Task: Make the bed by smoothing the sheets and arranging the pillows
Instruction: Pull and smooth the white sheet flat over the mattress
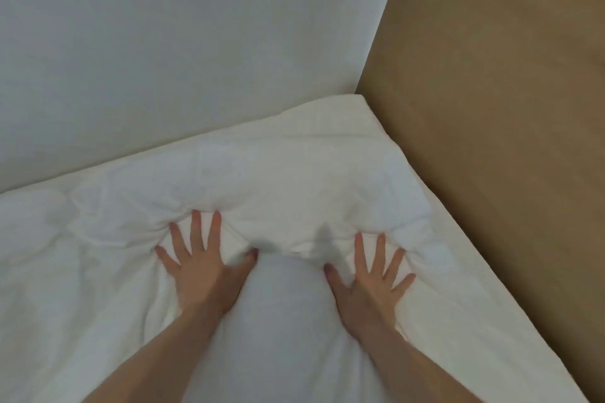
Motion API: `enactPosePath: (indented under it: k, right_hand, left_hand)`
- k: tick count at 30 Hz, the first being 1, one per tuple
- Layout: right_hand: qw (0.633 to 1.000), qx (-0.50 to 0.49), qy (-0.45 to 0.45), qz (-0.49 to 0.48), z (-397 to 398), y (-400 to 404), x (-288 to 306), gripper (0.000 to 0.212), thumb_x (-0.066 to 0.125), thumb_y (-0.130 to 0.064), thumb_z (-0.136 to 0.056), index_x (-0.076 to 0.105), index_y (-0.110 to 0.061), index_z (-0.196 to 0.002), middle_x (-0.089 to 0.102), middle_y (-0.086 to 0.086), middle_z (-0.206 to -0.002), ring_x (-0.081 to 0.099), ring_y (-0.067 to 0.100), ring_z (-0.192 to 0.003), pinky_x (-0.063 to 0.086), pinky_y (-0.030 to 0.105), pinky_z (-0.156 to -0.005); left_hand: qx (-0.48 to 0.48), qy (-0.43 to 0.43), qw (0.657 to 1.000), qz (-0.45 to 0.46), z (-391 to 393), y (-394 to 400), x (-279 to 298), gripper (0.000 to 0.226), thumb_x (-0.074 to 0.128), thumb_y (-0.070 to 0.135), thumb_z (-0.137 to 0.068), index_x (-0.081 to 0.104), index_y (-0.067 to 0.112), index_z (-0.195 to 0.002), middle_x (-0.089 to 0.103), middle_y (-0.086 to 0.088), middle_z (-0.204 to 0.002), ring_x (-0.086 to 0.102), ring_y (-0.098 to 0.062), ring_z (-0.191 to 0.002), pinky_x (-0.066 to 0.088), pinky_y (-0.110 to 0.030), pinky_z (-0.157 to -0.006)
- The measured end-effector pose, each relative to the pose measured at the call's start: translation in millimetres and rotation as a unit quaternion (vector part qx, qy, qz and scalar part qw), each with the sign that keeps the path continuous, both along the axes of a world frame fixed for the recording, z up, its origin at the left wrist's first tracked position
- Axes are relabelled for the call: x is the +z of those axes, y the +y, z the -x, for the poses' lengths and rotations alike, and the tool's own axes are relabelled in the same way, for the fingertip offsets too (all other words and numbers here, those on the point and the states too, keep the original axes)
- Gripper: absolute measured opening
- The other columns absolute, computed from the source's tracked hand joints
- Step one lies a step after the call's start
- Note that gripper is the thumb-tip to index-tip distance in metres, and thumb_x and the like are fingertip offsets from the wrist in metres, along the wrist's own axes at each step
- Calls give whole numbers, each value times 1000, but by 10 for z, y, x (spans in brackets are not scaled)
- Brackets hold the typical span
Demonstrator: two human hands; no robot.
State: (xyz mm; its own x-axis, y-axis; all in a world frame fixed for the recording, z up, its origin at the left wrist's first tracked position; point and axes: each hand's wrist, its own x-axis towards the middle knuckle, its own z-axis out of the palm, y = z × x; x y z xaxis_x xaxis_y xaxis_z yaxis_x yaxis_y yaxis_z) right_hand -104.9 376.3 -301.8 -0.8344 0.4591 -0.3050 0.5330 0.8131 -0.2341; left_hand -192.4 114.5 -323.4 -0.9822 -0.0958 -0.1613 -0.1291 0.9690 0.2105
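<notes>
Two flat hands, left hand (199, 271), right hand (370, 285), white sheet (278, 180)

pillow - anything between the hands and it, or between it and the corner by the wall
Nothing visible. The left hand and right hand lie flat with spread fingers directly on the white pillow, which already sits against the wall at the bed's corner beside the tan panel.

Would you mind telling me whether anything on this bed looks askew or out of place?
Only the bedding looks untidy: it is bunched and creased ahead of the left hand and right hand, both pressing it flat-fingered. Nothing looks damaged.
</notes>
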Motion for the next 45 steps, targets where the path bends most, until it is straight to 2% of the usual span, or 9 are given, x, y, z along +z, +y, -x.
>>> enactPosePath:
  k: [3,7,14,21,27,34,40,43,45]
  right_hand:
    - [990,15,134,-49,102,53,-487,82,35,-76,-87,29,-36,-159,21,6,-167,6,37,-156,2,63,-123]
    - [986,25,155,-54,139,111,-604,79,49,-65,-82,48,-26,-150,37,16,-156,20,42,-152,9,64,-121]
    - [988,10,147,-49,176,102,-670,77,41,-67,-85,46,-21,-146,47,21,-149,33,46,-145,16,64,-119]
    - [990,11,132,-40,181,86,-731,86,22,-77,-90,40,-17,-149,39,19,-151,27,43,-147,14,66,-119]
    - [986,14,154,-56,177,96,-749,85,29,-74,-90,46,-12,-147,43,22,-150,32,46,-144,18,68,-117]
    - [988,13,147,-51,187,102,-646,82,50,-64,-77,47,-21,-147,41,15,-152,29,40,-148,16,63,-120]
    - [977,-14,211,38,192,50,-277,66,56,-58,-81,55,-27,-140,41,5,-152,30,34,-148,18,56,-122]
    - [935,-18,330,128,464,108,214,55,62,-44,-85,56,-23,-136,46,2,-142,40,17,-137,34,43,-115]
    - [905,-19,397,149,888,214,634,55,67,-33,-88,52,-24,-140,44,-4,-143,38,2,-133,32,29,-113]
  left_hand:
    - [5,124,992,-32,230,103,-393,96,48,70,-73,35,25,-156,18,-5,-168,3,-40,-155,-3,-59,-124]
    - [0,122,992,-26,377,92,-533,92,54,63,-72,44,13,-149,26,-14,-163,7,-47,-152,1,-58,-124]
    - [20,101,995,-11,391,106,-496,91,55,62,-70,49,7,-142,32,-20,-157,11,-51,-150,7,-62,-122]
    - [16,129,991,-8,391,131,-473,88,55,60,-72,51,4,-140,38,-24,-151,16,-54,-147,9,-61,-123]
    - [19,137,990,-15,399,123,-508,88,55,59,-71,50,3,-139,40,-26,-149,18,-56,-145,13,-65,-120]
    - [15,127,991,-30,384,108,-565,89,52,61,-72,47,5,-141,35,-23,-154,14,-52,-149,10,-62,-122]
    - [19,124,991,-51,351,88,-526,89,47,62,-74,42,12,-148,30,-18,-158,10,-45,-152,5,-56,-124]
    - [17,117,992,-52,367,73,-519,89,47,64,-74,42,15,-148,30,-15,-159,11,-43,-152,7,-57,-124]
    - [25,108,992,-56,376,77,-514,90,47,66,-72,41,19,-148,29,-12,-160,9,-39,-153,7,-56,-124]
